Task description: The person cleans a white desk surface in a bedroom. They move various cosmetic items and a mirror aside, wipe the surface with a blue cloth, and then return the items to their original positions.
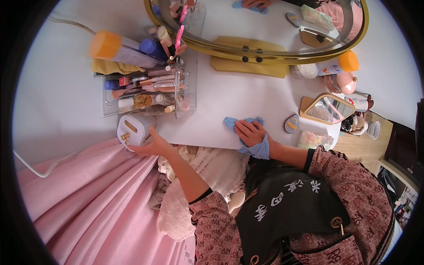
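On the white tabletop [212,99] of a dressing table, my right hand [250,132] presses down on a blue cloth [255,150], which lies under the palm and fingers and bunches by the wrist. My left hand [149,144] is at the table's left front, thumb and fingers spread around the near side of a small white box [131,129] with gold details on its face. Whether the fingers bear its weight, I cannot tell. Close behind the box stands a clear acrylic organizer [180,92] holding makeup brushes, tubes and small bottles.
A gold-framed oval mirror [250,63] stands at the back. Right of the cloth lie a striped hairbrush [291,124], a small wood-framed mirror [328,107] and a soft package [314,139]. An orange-capped spray can [126,49] is back left. Pink curtains [99,198] hang at the left front.
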The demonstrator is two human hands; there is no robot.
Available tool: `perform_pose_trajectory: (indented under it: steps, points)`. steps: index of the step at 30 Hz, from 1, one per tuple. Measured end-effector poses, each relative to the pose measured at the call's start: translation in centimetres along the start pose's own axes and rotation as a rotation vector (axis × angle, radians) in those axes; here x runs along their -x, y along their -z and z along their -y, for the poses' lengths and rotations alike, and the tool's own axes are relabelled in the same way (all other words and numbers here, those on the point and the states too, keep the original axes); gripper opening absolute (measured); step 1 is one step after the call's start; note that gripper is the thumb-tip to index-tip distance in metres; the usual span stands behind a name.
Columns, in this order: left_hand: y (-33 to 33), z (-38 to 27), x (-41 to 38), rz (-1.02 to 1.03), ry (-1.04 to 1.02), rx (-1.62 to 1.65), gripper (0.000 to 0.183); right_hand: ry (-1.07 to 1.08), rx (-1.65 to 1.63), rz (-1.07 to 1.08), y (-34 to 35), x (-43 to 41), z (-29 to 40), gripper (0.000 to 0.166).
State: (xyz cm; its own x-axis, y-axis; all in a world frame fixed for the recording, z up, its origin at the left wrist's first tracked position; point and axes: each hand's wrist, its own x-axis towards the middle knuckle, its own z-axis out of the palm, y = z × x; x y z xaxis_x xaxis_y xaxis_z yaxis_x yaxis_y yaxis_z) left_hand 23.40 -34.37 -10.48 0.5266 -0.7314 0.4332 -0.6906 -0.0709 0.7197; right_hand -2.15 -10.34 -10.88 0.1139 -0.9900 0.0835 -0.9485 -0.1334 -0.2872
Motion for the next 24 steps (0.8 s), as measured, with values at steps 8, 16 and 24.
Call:
perform_pose_trajectory:
  steps: [8,16,24]
  points:
    - [-1.2,-0.9,-2.8,-0.123,0.091,-0.272,0.100,0.051,-0.019,0.026,0.4,-0.4,0.0,0.048]
    - [1.2,1.3,-3.6,-0.070,-0.179,-0.307,0.085,0.042,-0.035,-0.018,0.1,0.0,-0.1,0.047]
    - [10.6,1.8,-10.0,0.336,0.369,0.070,0.052,0.073,-0.036,-0.044,-0.5,0.4,-0.7,0.058]
